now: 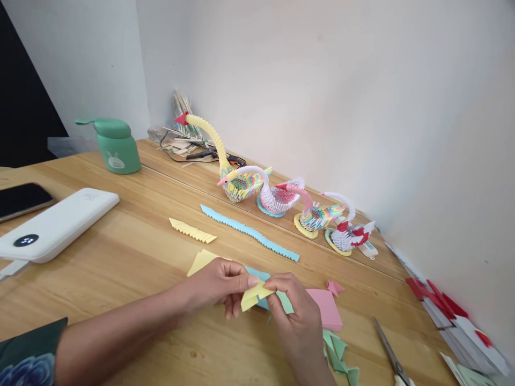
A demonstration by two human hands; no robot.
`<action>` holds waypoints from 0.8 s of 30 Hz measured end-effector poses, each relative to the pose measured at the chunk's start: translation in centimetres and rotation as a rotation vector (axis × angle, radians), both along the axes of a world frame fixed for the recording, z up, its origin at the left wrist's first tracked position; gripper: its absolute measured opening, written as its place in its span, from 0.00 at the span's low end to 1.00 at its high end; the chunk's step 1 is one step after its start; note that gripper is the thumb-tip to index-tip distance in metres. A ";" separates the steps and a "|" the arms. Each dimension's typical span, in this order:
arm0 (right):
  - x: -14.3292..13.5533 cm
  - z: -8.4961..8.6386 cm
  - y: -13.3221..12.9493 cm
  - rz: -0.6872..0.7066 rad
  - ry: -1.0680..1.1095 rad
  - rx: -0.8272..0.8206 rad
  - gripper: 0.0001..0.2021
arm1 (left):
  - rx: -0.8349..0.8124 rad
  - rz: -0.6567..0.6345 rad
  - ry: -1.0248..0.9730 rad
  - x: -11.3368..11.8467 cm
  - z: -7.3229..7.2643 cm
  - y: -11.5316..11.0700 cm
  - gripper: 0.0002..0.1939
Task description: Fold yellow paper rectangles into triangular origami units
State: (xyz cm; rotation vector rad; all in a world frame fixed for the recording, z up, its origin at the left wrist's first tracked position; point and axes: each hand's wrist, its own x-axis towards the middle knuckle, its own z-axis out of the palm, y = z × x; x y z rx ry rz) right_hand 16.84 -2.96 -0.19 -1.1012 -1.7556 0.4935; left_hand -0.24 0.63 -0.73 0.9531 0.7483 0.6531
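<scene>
A small piece of folded yellow paper (251, 298) is pinched between both hands above the table. My left hand (225, 284) grips its left side with thumb and fingers. My right hand (293, 308) holds the right side, fingertips closed. Beneath and behind the hands lie a stack of yellow paper (201, 260), blue paper (257, 272) and a pink paper stack (325, 309). A small pink folded piece (335, 288) rests behind the pink stack. Several green folded pieces (337, 354) lie near my right wrist.
Several folded-paper swans (241, 185) stand along the wall. A blue strip of interlocked pieces (249, 231) and a shorter yellow strip (192, 230) lie before them. Scissors (390, 348) rest at right. A power bank (60, 222), phone (24, 200) and green flask (117, 147) occupy the left.
</scene>
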 end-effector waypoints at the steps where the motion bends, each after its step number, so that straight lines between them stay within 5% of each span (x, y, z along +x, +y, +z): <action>1: -0.1 0.0 0.0 -0.001 0.008 -0.024 0.09 | 0.001 0.001 0.016 0.0 0.1 -0.1 0.20; 8: -0.1 0.8 0.3 -0.059 0.381 -0.546 0.13 | 0.092 0.074 0.110 -0.1 0.1 0.0 0.19; 17: -0.6 0.5 0.1 -0.090 0.171 -0.505 0.12 | 0.281 0.135 0.298 0.4 0.2 -0.7 0.13; 24: -0.4 0.2 0.4 -0.042 0.393 -0.580 0.16 | 0.165 0.106 0.170 0.0 0.3 -0.1 0.17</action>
